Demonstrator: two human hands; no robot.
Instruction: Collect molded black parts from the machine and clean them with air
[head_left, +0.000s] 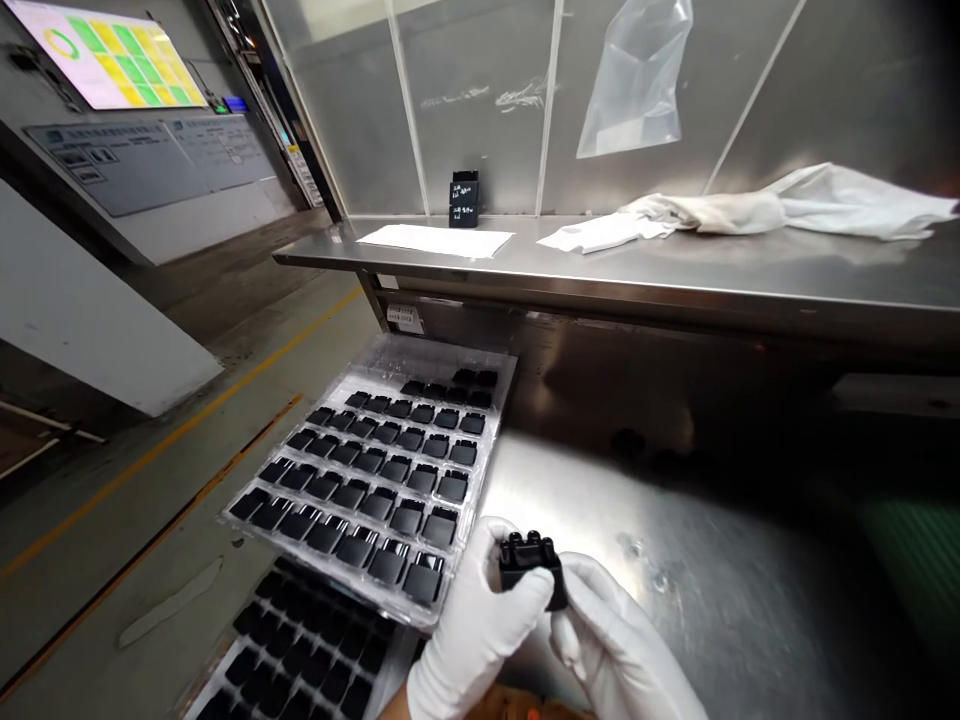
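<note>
Two gloved hands point(474, 628) point(616, 640) — black plastic part point(531, 570) half hidden between them

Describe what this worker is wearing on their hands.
The left hand and right hand both wear plain white gloves, apparently thin and close-fitting, covering every finger. No markings, straps or cables show on them. Any sleeves are out of view or unclear.

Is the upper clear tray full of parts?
Not full: black moulded parts sit in most pockets of the clear plastic tray, but its far end holds none.
</note>
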